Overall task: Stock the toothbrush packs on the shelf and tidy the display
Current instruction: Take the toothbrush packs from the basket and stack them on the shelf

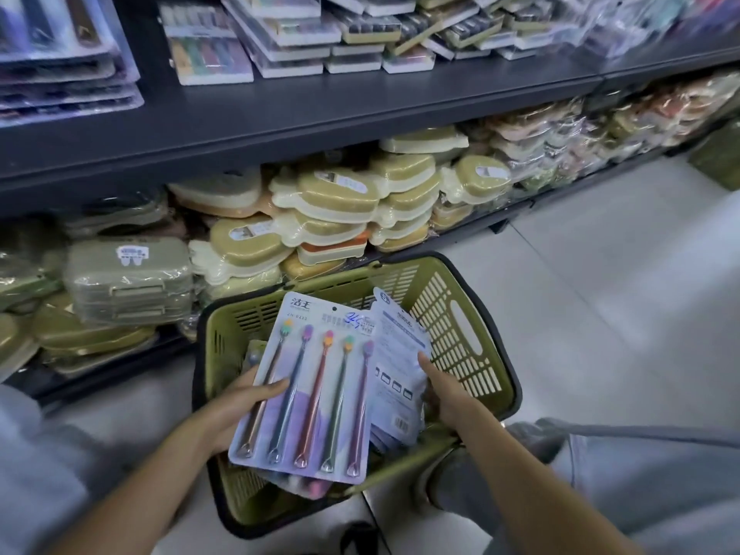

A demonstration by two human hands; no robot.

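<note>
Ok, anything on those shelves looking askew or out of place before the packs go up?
Yes. The cream and tan cases on the lower shelf lie in slumped, overlapping heaps tilted different ways. On the upper shelf, the clear boxes are stacked crookedly, several skewed across one another.

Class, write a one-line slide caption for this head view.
Left hand lifts a five-toothbrush pack from the green basket; right hand holds another pack.
</note>
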